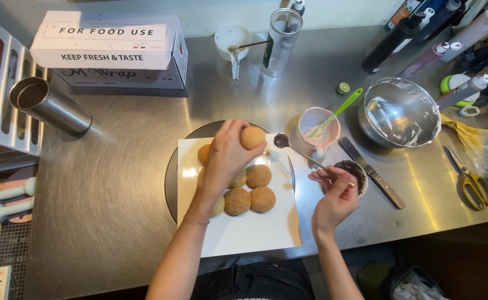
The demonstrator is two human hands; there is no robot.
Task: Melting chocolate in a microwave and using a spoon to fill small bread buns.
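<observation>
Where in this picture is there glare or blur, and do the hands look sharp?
In the head view, strong glare lies on the steel table left of the white sheet and on the metal bowl; the left hand with its brown ball is sharp; the right hand and its spoon are slightly soft; the edges bend a little.

A baking kitchen: a steel bench [116,166] carries a mixing bowl [402,111], squeeze bottles [399,36], a box of food wrap [111,47] and scissors [469,180].
</observation>
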